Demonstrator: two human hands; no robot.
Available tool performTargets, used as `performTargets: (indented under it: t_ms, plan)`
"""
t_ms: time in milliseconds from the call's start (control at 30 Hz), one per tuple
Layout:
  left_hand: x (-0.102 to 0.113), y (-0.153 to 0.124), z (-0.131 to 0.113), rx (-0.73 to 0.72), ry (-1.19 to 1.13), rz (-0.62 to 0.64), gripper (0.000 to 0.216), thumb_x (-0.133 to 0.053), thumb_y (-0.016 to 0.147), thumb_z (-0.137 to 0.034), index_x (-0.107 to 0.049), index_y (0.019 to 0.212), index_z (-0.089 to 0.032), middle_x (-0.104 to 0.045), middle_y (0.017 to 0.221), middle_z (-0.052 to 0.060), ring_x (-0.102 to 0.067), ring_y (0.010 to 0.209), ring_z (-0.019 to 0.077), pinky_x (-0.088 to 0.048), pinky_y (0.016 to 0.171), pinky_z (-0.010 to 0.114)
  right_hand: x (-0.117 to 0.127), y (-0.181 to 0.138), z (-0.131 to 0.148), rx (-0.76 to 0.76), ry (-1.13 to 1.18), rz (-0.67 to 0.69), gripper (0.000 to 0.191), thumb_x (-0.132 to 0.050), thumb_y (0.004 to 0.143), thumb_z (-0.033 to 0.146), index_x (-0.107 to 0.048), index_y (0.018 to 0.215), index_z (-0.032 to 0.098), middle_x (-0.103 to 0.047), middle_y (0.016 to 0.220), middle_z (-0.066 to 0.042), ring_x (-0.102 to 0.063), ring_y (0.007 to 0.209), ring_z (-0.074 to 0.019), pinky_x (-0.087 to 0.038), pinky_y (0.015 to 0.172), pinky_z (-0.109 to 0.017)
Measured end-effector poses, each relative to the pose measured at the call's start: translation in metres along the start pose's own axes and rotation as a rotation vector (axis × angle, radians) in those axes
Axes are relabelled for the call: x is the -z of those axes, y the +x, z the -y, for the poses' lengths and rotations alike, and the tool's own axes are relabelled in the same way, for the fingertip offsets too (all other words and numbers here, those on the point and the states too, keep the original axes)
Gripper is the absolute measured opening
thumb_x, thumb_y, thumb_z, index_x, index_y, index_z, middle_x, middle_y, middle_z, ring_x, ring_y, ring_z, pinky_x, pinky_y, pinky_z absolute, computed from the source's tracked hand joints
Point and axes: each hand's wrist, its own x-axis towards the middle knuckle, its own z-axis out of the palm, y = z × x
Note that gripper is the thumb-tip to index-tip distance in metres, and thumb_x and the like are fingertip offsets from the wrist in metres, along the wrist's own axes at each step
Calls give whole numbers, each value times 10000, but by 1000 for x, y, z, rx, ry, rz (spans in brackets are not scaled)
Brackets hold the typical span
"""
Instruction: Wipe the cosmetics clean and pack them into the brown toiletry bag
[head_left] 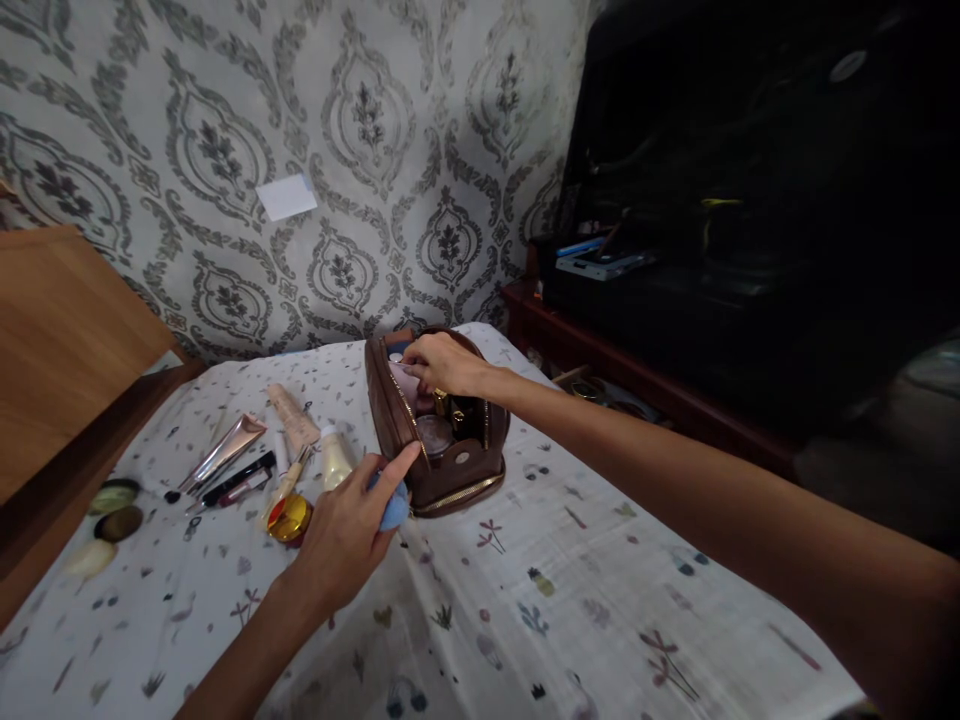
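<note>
A brown cosmetic bag (390, 420) lies unzipped on the bed, its mouth gaping. My right hand (444, 364) reaches into its far part, fingers pinched on a pale pink item (406, 383) whose kind I cannot make out. Within the bag are a round clear-lidded case (435, 435) and gold-coloured pieces (442, 403). My left hand (341, 540) is curled about a soft, round blue thing (394, 508) at the bag's near left corner. Its extended finger touches the bag's rim; the thumb is mostly hidden.
Left of the bag lie a cream tube (335, 458), a beige tube (294, 415), a shiny pink tube (229, 450), a black stick (238, 479) and an amber jar (289, 518). Several small rounded items (114, 497) sit near the wooden headboard (75, 360). A dark television (720, 200) stands right.
</note>
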Motion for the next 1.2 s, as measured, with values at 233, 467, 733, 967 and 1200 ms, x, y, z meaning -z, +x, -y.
performTargets:
  t_ms: [233,467,733,967,1200]
  plan:
    - [-3,-2,0,-4,-36,10,673,-411,927,-168,-206,1554,-305,-591,1122,75,-644,895,236,-509,655,306,2,0,1,-5,-77,-18,211,-568,936,211,-757,1011,157,-750,885,-72,-636,789,-161,-370,662,-237]
    - [-3,-4,4,-43,-92,-29,673,-417,934,-190,-193,1555,-319,-606,1076,64,-649,855,237,-494,623,296,-1,5,-9,14,-66,-50,220,-647,882,247,-749,1068,187,-744,900,-41,-634,770,-156,-397,672,-241]
    - [-13,-24,9,-109,-206,-127,643,-405,924,-181,-208,1535,-223,-651,1165,104,-663,999,248,-542,771,346,5,-16,3,74,4,-303,236,-618,860,189,-750,1054,156,-751,926,-63,-682,818,-200,-484,730,-287]
    - [-18,-54,51,14,-75,-217,470,-457,925,-248,-469,1385,-154,-664,1106,128,-641,1009,278,-528,836,379,-20,-77,44,426,200,-566,154,-558,942,201,-708,957,172,-727,889,-62,-689,807,-181,-526,715,-279]
    - [-21,-68,98,302,75,-151,412,-502,964,-433,-564,1267,-160,-629,1145,129,-591,1078,303,-522,897,427,-100,-106,87,470,406,-280,191,-498,973,159,-679,1029,174,-697,858,-51,-668,740,-150,-537,658,-260]
